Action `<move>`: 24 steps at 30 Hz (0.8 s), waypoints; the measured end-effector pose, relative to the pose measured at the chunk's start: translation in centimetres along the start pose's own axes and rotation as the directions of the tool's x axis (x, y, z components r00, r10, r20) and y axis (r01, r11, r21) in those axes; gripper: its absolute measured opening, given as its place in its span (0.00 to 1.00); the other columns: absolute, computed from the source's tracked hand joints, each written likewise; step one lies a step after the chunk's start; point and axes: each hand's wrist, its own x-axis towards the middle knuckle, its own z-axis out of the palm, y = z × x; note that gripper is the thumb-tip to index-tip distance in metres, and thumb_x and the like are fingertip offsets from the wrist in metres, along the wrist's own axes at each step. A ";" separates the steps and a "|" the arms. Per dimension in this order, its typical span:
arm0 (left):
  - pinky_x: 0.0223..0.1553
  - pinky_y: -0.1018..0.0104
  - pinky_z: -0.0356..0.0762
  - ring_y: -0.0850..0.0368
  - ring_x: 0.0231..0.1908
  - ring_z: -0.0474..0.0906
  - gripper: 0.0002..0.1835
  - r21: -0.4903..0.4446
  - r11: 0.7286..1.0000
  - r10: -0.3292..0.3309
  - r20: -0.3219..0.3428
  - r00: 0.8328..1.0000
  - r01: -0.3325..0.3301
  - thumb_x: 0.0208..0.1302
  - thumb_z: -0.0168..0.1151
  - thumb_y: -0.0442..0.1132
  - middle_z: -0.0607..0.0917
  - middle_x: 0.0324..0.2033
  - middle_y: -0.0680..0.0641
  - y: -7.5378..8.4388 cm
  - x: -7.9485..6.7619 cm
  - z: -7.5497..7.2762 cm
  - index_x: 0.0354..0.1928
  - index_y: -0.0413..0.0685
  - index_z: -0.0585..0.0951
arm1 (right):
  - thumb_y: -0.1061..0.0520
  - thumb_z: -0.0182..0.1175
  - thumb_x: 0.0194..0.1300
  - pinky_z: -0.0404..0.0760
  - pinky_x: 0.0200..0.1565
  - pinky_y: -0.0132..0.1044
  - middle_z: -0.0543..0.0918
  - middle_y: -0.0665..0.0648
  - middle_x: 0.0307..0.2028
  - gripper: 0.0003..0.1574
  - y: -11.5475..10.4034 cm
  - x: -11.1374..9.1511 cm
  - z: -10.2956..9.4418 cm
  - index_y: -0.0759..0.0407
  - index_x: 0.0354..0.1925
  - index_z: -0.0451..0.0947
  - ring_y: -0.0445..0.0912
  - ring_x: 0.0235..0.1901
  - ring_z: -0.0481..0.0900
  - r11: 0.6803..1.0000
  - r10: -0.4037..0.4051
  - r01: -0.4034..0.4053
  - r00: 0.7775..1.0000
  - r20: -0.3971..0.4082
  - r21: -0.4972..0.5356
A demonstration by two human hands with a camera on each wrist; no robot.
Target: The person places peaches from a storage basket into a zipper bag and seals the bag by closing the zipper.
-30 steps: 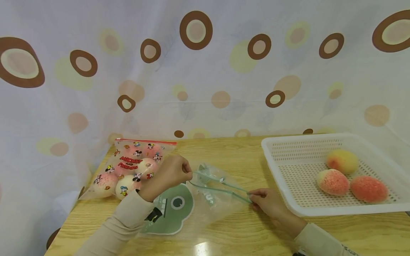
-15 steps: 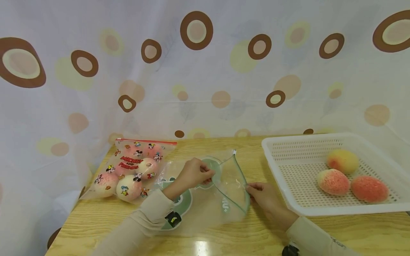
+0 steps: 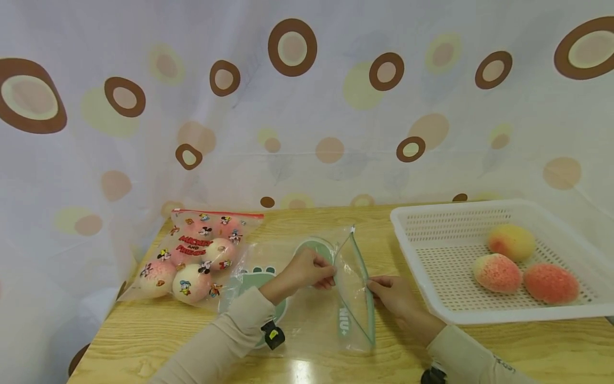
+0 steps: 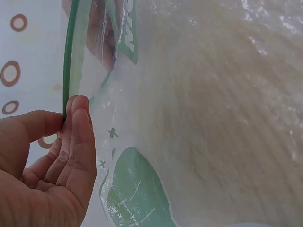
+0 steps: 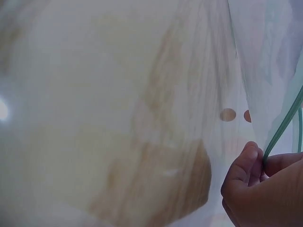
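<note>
A clear zip bag with green prints and a green zip edge lies on the table, its mouth spread apart toward the right. My left hand pinches the upper-left edge of the mouth between thumb and fingers; the left wrist view shows the green strip running up from the fingertips. On the opposite edge, my right hand pinches the green rim, also seen in the right wrist view, where the hand holds the strip. A white slider sits at the far end of the zip.
At the left lies a red-zipped cartoon-print bag full of several peach-like fruits. A white perforated basket at the right holds a yellow peach and two pinkish ones. A dotted curtain hangs behind the wooden table.
My left hand has moved right, and the bag's mouth has gone from a narrow, slanted slit to a wide opening facing right. My right hand has shifted slightly left, keeping its pinch.
</note>
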 end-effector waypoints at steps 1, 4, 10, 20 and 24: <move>0.28 0.64 0.85 0.60 0.18 0.81 0.10 -0.002 1.000 -0.003 0.003 1.000 0.003 0.65 0.61 0.32 0.86 0.22 0.40 0.0 0.0 0.1 0.30 0.30 0.84 | 0.64 0.54 0.69 0.82 0.33 0.30 0.83 0.60 0.37 0.19 0.0 0.0 0.0 0.81 0.51 0.73 0.39 0.29 0.79 1.000 0.002 -0.002 1.000 0.002 -0.003; 0.27 0.64 0.85 0.61 0.18 0.80 0.11 -0.004 1.000 -0.004 0.006 1.000 0.004 0.65 0.60 0.32 0.86 0.21 0.40 -0.1 0.0 0.2 0.30 0.30 0.84 | 0.64 0.54 0.69 0.83 0.34 0.31 0.83 0.59 0.37 0.19 0.0 -0.1 0.0 0.81 0.51 0.73 0.39 0.30 0.79 1.000 0.007 -0.007 1.000 0.006 0.002; 0.28 0.63 0.85 0.60 0.19 0.81 0.11 -0.005 1.000 -0.015 0.013 1.000 0.015 0.66 0.59 0.34 0.86 0.22 0.42 -0.3 0.1 0.1 0.30 0.31 0.85 | 0.64 0.54 0.69 0.83 0.33 0.30 0.83 0.58 0.37 0.20 0.0 -0.1 -0.1 0.81 0.52 0.72 0.39 0.30 0.79 1.000 0.012 -0.012 1.000 0.016 0.026; 0.27 0.65 0.84 0.61 0.18 0.81 0.12 -0.024 1.000 -0.012 -0.014 1.000 0.011 0.66 0.60 0.35 0.86 0.21 0.43 0.0 -0.3 -0.8 0.29 0.31 0.84 | 0.63 0.53 0.70 0.82 0.33 0.30 0.82 0.63 0.40 0.21 0.2 0.2 -0.5 0.81 0.53 0.71 0.39 0.30 0.79 1.000 0.027 -0.027 0.999 0.023 0.003; 0.29 0.63 0.85 0.61 0.18 0.80 0.12 -0.035 0.999 -0.012 -0.008 1.000 0.012 0.66 0.60 0.35 0.86 0.21 0.44 0.1 -0.4 -0.8 0.30 0.31 0.84 | 0.63 0.53 0.70 0.82 0.33 0.30 0.82 0.63 0.40 0.21 0.3 0.3 -0.6 0.80 0.53 0.71 0.39 0.30 0.79 1.000 0.023 -0.023 0.999 0.026 0.004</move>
